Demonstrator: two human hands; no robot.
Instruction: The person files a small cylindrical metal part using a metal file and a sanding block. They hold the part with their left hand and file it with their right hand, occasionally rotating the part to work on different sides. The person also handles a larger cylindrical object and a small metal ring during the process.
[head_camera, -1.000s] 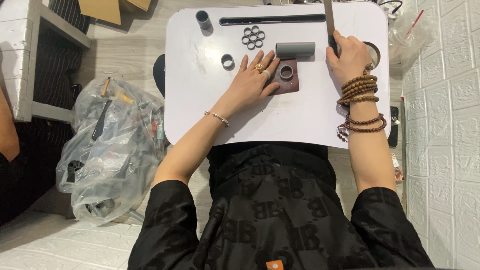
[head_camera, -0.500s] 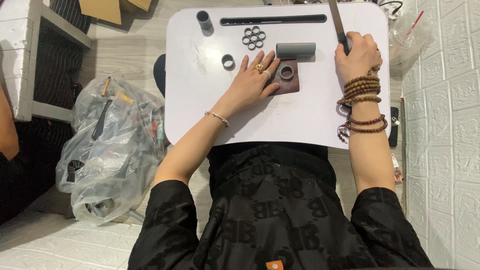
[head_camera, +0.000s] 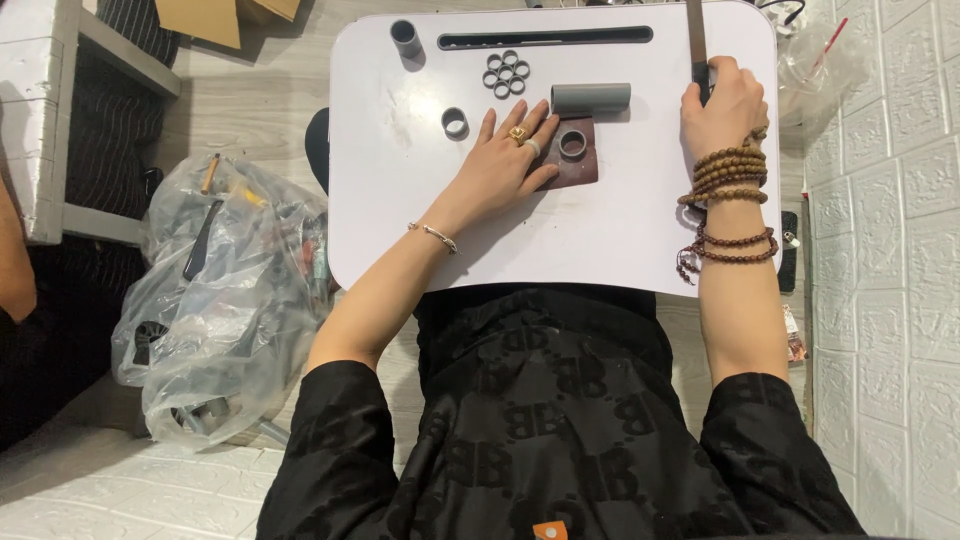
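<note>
Pressing flat, our left hand (head_camera: 505, 165) lies open on the brown pad (head_camera: 578, 165) beside one cut ring (head_camera: 572, 144). Our right hand (head_camera: 722, 105) grips a long blade (head_camera: 697, 40). Past the pad, seven rings (head_camera: 506, 73) are glued; the grey pipe (head_camera: 591, 97) waits uncut.
</note>
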